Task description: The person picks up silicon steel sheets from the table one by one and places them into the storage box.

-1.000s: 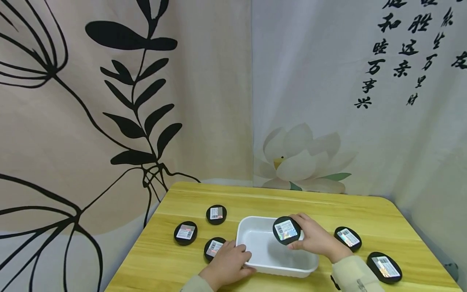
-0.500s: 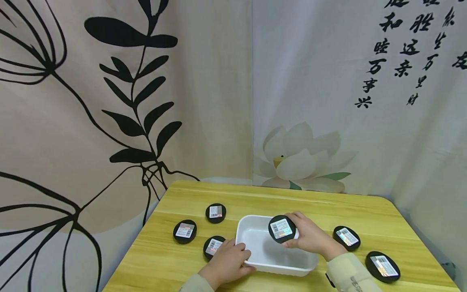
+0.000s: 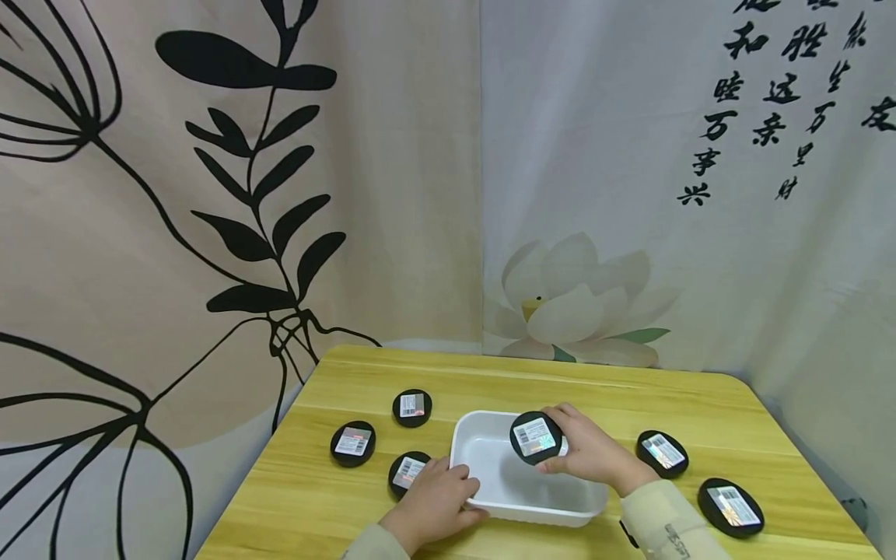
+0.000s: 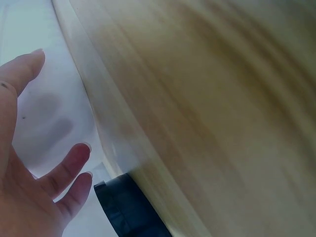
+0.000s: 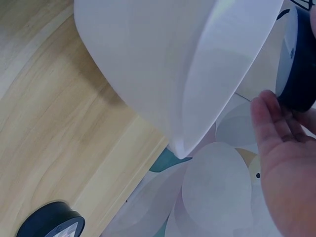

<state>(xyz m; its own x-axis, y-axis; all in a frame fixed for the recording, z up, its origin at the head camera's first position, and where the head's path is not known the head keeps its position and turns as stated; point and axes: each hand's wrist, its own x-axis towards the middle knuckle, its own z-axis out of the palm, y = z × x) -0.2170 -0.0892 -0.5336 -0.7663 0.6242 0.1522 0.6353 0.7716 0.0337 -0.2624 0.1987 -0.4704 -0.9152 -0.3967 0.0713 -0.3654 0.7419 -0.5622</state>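
Observation:
My right hand (image 3: 591, 451) holds a thick round black disc (image 3: 536, 438) by its edge, above the white plastic tray (image 3: 532, 509). The disc is tilted, and its white barcode label faces the head camera. In the right wrist view, the fingers (image 5: 269, 116) reach the underside of the dark disc (image 5: 302, 59). My left hand (image 3: 439, 498) grips the tray's near left corner, with fingers over the rim and the thumb along the front wall. Under the left hand's fingers, a labelled black disc (image 3: 407, 473) is partly hidden beside the tray.
Two more black discs lie left of the tray, one nearer (image 3: 353, 443) and one farther (image 3: 412, 407). On the right are another disc (image 3: 662, 453) and a disc (image 3: 731, 507) near the sleeve. A wooden table (image 3: 560, 381) carries everything. A printed curtain (image 3: 392, 194) hangs behind it.
My right hand has moved slightly left with the black disc, staying above the tray. The left hand keeps its hold on the tray's corner. The whole head view has shifted a little.

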